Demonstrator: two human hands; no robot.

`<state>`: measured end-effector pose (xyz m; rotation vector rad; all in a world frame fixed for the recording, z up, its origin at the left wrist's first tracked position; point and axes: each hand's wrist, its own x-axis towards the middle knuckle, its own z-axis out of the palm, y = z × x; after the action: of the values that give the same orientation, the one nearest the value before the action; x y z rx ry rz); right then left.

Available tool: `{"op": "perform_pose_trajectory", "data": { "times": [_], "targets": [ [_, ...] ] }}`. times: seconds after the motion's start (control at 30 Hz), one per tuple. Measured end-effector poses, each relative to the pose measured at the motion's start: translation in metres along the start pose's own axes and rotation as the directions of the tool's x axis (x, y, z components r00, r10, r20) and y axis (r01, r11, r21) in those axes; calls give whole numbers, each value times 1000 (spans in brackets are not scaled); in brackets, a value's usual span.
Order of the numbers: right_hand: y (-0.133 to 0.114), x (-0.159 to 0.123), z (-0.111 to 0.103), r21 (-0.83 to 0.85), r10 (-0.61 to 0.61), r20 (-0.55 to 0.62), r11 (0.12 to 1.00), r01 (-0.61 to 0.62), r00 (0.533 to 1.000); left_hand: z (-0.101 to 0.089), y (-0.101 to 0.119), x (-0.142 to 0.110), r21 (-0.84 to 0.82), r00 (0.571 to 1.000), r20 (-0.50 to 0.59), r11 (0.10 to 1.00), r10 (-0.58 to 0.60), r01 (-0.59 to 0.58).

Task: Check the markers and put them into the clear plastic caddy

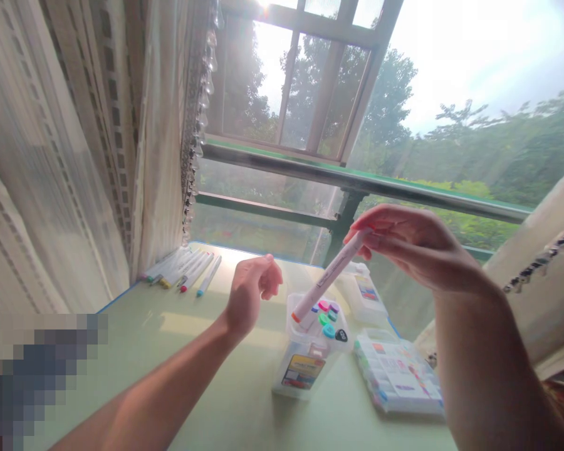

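Observation:
My right hand (pixel 404 247) is raised above the table and pinches the upper end of a white marker (pixel 331 275). The marker slants down to the left, its orange-tipped lower end at the mouth of a clear plastic container (pixel 286 369). Inside this container several markers stand upright, their coloured round caps (pixel 328 330) showing pink, purple, green, blue and black. A label (pixel 303 372) is on its front. To the left of the container, my left hand (pixel 254 291) hovers with its fingers curled in, and nothing shows in it.
Several white markers (pixel 188 269) lie in a row at the table's far left. Right of the container are a flat clear case (pixel 399 376) of coloured items and another clear container (pixel 360 297) lying behind it. A window railing (pixel 357 178) and curtains (pixel 89 138) border the pale table (pixel 207 388).

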<state>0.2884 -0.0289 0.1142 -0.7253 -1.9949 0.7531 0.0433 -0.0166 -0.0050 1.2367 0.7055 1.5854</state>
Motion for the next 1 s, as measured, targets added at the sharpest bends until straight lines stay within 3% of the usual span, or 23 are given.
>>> {"op": "perform_pose_trajectory", "data": {
  "times": [1.0],
  "targets": [
    [-10, -2, 3, -18, -32, 95, 999, 34, 995, 0, 0, -2, 48, 999, 47, 999, -8, 6]
  ]
}}
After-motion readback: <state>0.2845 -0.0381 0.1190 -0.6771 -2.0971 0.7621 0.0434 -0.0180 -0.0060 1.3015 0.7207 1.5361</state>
